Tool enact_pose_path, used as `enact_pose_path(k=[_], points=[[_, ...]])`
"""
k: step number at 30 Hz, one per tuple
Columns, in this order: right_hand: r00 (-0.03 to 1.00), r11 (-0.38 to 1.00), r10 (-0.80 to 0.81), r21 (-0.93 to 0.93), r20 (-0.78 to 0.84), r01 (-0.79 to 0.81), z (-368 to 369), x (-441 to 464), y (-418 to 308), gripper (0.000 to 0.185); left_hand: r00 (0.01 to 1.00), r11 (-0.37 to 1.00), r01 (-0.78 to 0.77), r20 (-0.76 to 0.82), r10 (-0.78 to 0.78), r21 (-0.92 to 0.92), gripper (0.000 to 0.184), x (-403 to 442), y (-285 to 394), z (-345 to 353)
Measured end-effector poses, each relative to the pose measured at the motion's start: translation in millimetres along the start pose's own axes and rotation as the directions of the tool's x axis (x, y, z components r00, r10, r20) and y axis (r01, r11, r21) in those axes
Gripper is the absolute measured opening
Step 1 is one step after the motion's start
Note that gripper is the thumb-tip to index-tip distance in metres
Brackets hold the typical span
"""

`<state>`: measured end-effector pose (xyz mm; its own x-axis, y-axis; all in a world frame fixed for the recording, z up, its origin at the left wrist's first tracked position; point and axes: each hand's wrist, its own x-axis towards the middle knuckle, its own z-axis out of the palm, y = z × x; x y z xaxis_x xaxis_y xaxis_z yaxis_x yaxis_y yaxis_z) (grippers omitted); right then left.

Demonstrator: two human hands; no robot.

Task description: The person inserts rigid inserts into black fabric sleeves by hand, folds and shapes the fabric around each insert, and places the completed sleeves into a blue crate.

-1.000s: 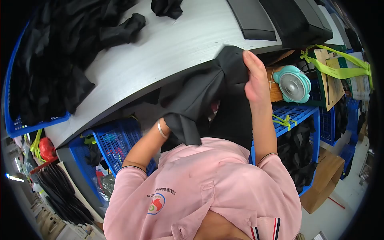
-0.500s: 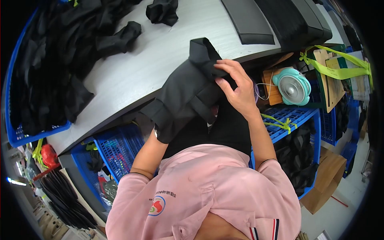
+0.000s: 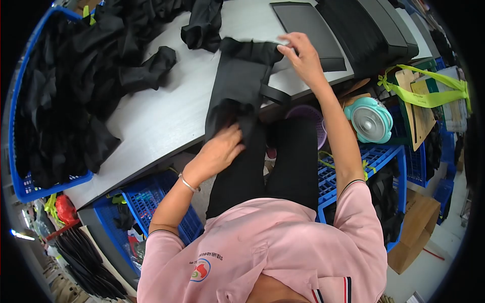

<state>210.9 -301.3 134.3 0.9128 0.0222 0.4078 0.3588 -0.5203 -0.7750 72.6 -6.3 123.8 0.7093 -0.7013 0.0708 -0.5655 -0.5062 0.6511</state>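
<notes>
A black fabric piece (image 3: 236,81), apparently a sewn sleeve or pouch with a loose strap on one side, stretches over the table's front edge toward my lap. My right hand (image 3: 304,56) pinches its far right corner between thumb and fingers. At the near end, my left hand (image 3: 218,151) has its fingers curled at the bunched fabric, some fingertips hidden by folds. More crumpled black fabric (image 3: 203,25) lies on the table just beyond the piece.
A blue basket (image 3: 30,189) heaped with black fabric pieces stands on the white table (image 3: 156,113) at left. Flat black panels (image 3: 313,35) lie at back right. A turquoise fan (image 3: 370,120), a purple bin (image 3: 319,123) and a blue crate (image 3: 399,202) are at my right.
The fabric piece has swung from tilted above my lap to lying straighter across the table edge. My right hand moved farther away with its corner; my left hand came out from behind the fabric.
</notes>
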Motion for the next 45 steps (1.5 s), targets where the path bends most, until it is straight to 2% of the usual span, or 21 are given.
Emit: enact_pose_path(k=[1,3,4,8,11,14,17,19,21,23,24,27,28,31,33,35,36,40,41,43,45], points=[[0.995,0.971,-0.034,-0.237,-0.092,0.011,1,9,12,0.031,0.997,0.999,0.043,0.068,-0.042,-0.024,0.039,2,3,-5],[0.959,0.754,-0.162,-0.656,-0.233,-0.032,-3,21,37,0.038,0.972,0.988,0.137,0.201,-0.121,-0.069,0.048,6,11,-17],[0.967,0.694,-0.106,-0.714,-0.232,-0.095,-4,22,45,0.046,0.974,0.988,0.139,0.188,-0.123,-0.074,0.057,8,8,-15],[0.997,0.547,0.014,-0.834,-0.075,-0.07,-6,20,51,0.038,0.995,0.994,0.089,0.047,-0.086,-0.068,0.058,39,-3,-1],[0.986,0.651,-0.064,-0.755,-0.151,-0.073,-9,22,63,0.031,0.989,0.989,0.12,-0.08,-0.127,-0.084,0.065,75,-11,10],[0.935,0.858,0.183,-0.414,-0.305,-0.303,-28,27,56,0.03,0.965,0.979,0.166,-0.186,-0.187,-0.12,0.069,98,-16,16],[0.868,0.889,-0.023,-0.407,-0.497,-0.209,-48,11,29,0.023,0.951,0.955,0.218,-0.176,-0.255,-0.202,0.066,90,6,3],[0.839,0.841,-0.193,-0.527,-0.509,-0.127,-59,-14,-18,0.018,0.943,0.887,0.223,-0.139,-0.301,-0.404,0.063,75,29,-7],[0.859,0.827,-0.261,-0.562,-0.44,-0.037,-61,-50,-56,0.014,0.94,0.748,0.168,-0.125,-0.318,-0.642,0.062,60,43,-1],[0.883,0.819,-0.317,-0.57,-0.346,0.071,-51,-92,-88,0.012,0.939,0.511,0.032,-0.15,-0.31,-0.859,0.061,53,53,15],[0.904,0.85,-0.302,-0.515,-0.302,0.112,-44,-112,-108,0.014,0.943,0.361,-0.032,-0.148,-0.298,-0.932,0.08,53,59,18],[0.953,0.908,-0.283,-0.349,-0.107,0.23,-31,-167,-151,0.019,0.941,0.082,-0.175,-0.191,-0.28,-0.981,0.108,51,52,44],[0.969,0.948,-0.237,-0.235,-0.072,0.215,-27,-180,-160,0.02,0.954,0.026,-0.032,-0.038,-0.297,-0.999,0.123,44,51,39],[1.0,0.994,-0.025,0.104,0.004,0.025,-23,-207,-175,0.016,0.984,0.009,-0.027,-0.028,-0.177,-1.0,0.119,36,57,33],[0.992,0.959,0.106,0.256,0.074,-0.122,-28,-218,-177,0.014,0.985,-0.044,-0.096,-0.089,-0.147,-0.994,0.106,32,71,31],[0.971,0.93,0.237,0.282,0.023,-0.234,-29,-224,-179,0.01,0.99,-0.086,-0.086,-0.075,-0.123,-0.993,0.1,26,81,27],[0.977,0.962,0.207,0.194,-0.055,-0.193,-26,-227,-175,0.01,0.979,-0.198,-0.117,-0.08,-0.188,-0.973,0.075,24,87,26],[0.965,0.941,-0.075,-0.339,-0.252,-0.016,-16,-231,-171,0.026,0.926,-0.233,-0.059,0.034,-0.377,-0.971,0.042,10,97,24],[0.964,0.978,0.013,-0.197,-0.265,-0.067,-13,-236,-169,0.043,0.928,-0.21,-0.052,0.031,-0.37,-0.976,0.043,10,98,26],[0.921,0.911,0.385,0.183,-0.051,-0.37,-12,-244,-171,0.05,0.932,-0.166,-0.035,0.028,-0.36,-0.986,0.044,9,100,30],[0.839,0.748,0.488,0.38,0.241,-0.545,-15,-252,-157,0.043,0.95,0.142,0.026,-0.02,-0.31,-0.99,0.049,9,97,37]])
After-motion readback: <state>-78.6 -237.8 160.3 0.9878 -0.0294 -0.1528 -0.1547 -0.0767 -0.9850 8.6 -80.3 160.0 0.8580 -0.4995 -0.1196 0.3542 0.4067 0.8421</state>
